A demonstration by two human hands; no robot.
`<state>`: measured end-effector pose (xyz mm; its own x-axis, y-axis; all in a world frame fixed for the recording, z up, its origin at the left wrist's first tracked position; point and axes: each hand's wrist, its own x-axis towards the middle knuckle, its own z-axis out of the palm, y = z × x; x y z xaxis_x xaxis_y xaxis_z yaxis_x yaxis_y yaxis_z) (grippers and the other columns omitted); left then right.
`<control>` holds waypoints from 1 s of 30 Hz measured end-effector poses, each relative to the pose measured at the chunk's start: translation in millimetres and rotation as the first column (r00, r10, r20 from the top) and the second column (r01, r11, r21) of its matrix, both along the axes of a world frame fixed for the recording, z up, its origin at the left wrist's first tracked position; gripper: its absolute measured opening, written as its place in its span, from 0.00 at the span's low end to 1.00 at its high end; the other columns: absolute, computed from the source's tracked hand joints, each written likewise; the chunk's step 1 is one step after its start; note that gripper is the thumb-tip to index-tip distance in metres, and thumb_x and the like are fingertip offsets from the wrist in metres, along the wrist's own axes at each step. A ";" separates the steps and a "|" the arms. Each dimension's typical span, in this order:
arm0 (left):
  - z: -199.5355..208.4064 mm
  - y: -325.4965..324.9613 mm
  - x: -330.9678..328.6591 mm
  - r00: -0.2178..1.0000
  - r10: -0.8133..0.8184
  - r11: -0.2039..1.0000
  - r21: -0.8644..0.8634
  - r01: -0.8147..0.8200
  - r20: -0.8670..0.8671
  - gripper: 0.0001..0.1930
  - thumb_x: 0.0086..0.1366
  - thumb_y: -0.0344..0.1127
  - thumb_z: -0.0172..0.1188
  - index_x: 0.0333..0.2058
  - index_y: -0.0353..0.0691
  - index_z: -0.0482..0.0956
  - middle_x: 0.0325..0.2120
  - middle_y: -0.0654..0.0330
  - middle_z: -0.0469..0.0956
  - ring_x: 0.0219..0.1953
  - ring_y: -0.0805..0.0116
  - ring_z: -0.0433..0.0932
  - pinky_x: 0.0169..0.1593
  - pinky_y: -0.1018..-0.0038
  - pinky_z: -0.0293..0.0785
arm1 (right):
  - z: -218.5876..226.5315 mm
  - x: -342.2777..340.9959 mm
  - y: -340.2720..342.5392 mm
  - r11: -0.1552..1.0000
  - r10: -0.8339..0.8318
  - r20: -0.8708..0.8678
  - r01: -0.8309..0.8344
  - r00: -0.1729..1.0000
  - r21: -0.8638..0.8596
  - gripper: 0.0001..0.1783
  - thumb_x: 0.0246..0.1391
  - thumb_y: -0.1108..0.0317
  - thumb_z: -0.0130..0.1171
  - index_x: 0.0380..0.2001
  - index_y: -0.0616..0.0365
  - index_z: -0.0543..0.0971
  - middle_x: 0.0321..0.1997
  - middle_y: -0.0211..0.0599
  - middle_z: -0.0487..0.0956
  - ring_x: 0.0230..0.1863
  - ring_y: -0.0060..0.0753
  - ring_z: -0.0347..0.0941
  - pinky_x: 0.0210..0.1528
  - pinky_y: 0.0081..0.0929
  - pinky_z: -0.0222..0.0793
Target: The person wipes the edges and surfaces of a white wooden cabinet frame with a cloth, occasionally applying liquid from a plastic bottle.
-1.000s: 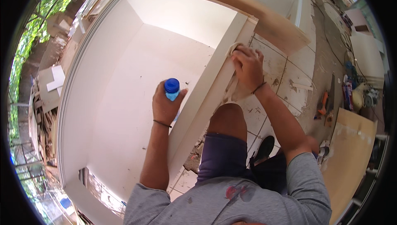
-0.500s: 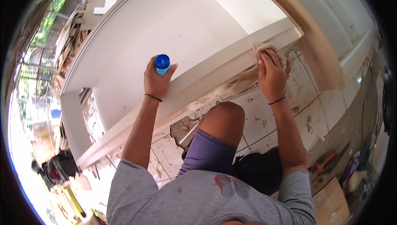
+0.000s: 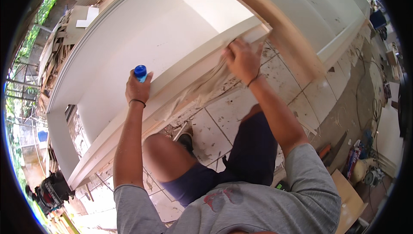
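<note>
My left hand (image 3: 138,89) is closed around a small container with a blue lid (image 3: 140,69) and light-blue body, held upright over the edge of a large white box-like cabinet (image 3: 142,40) lying open in front of me. My right hand (image 3: 244,59), slightly blurred, rests with bent fingers on the cabinet's pale front edge near its far right corner. From under it a thin beige cloth (image 3: 211,79) trails leftward along the edge's near face. The part of the cloth under my fingers is mostly hidden.
A curved wooden panel (image 3: 288,44) and a second white cabinet (image 3: 340,23) stand on the right. Stained floor tiles (image 3: 215,122) lie beneath me. Tools and an orange-handled saw (image 3: 325,151) lie at right; a black machine (image 3: 51,191) sits lower left. Scrap wood (image 3: 51,53) is piled behind.
My view has shifted, so the cabinet appears farther left. My knees have moved apart. The cloth bunched above my right fingers before is now mostly covered; my left hand keeps the container.
</note>
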<state>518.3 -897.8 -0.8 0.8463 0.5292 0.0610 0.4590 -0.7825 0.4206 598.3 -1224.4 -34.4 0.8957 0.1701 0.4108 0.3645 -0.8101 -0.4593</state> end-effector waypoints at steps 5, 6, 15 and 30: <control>-4.6 -7.0 13.0 1.000 -0.004 1.000 0.029 0.005 -0.026 0.27 0.56 0.57 0.65 0.46 0.45 0.73 0.41 0.52 0.82 0.45 0.47 0.79 0.47 0.56 0.74 | -10.8 -25.0 31.3 0.982 0.141 0.060 -0.132 0.988 -0.136 0.11 0.54 0.54 0.59 0.32 0.46 0.84 0.43 0.38 0.78 0.57 0.47 0.67 0.65 0.69 0.44; -3.4 -9.8 12.7 1.000 -0.012 0.999 0.031 0.012 -0.019 0.27 0.56 0.57 0.65 0.46 0.45 0.73 0.41 0.52 0.82 0.45 0.47 0.79 0.47 0.56 0.74 | -11.4 -47.5 55.8 0.976 0.200 0.110 -0.189 0.973 -0.109 0.09 0.54 0.55 0.59 0.30 0.45 0.83 0.43 0.36 0.78 0.56 0.46 0.68 0.64 0.67 0.45; -5.3 -0.8 2.5 0.998 0.070 0.995 0.070 -0.070 0.004 0.26 0.56 0.57 0.64 0.46 0.46 0.73 0.43 0.55 0.81 0.45 0.49 0.79 0.47 0.57 0.74 | 8.0 8.7 -32.1 0.966 -0.048 0.110 0.074 0.993 -0.247 0.13 0.57 0.56 0.54 0.39 0.47 0.82 0.46 0.28 0.79 0.52 0.42 0.71 0.52 0.51 0.63; -0.3 -2.5 1.8 0.996 0.067 0.998 -0.005 -0.067 -0.059 0.30 0.57 0.57 0.62 0.53 0.47 0.71 0.49 0.54 0.79 0.50 0.52 0.78 0.51 0.59 0.75 | 6.2 63.8 -118.1 0.903 -0.005 -0.008 0.001 1.000 -0.429 0.18 0.62 0.59 0.47 0.51 0.50 0.76 0.59 0.33 0.75 0.52 0.54 0.73 0.55 0.46 0.69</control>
